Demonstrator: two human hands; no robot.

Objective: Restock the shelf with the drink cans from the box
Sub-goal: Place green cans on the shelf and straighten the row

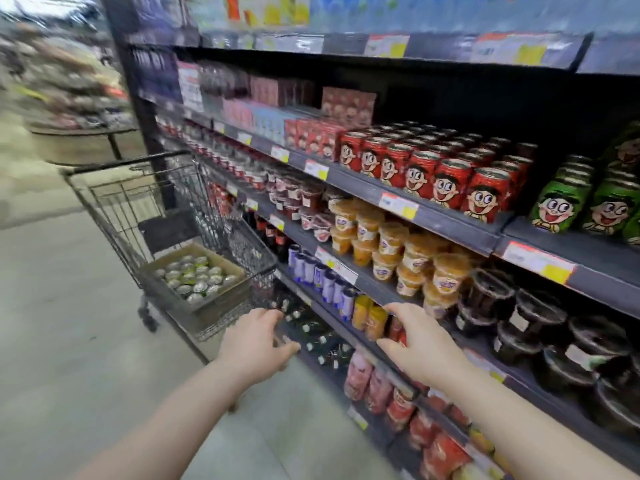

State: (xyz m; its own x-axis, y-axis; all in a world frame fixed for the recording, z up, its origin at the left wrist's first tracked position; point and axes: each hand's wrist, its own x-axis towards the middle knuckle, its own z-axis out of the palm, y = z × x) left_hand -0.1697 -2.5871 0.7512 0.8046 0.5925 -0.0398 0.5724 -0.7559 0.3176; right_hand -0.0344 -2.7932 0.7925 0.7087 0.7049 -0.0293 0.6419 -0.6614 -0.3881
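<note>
From the head view, we see the cardboard box [227,301] sitting in the basket of a wire shopping cart [114,202] at the left, close against the shelf [450,221]. The drink cans [197,277] stand upright inside it, packed in rows. They show silvery tops and green rims, and blur hides any print on them. The box is open at the top.

Our left hand [258,344] reaches toward the cart, its fingers [277,315] loosely spread and holding nothing. They lie right at the cart's near mesh corner, and we cannot tell whether they touch it. The cans lie up and to the left of those fingers, apart from them. Our right hand [420,344] is out in front of a lower shelf edge, with its fingers [394,308] relaxed and empty. It is well apart from the box and near some orange bottles [375,320].

Higher on the shelf, red cans [433,176] with a cartoon face fill one section. Green cans [561,204] with the same face stand to their right.
</note>
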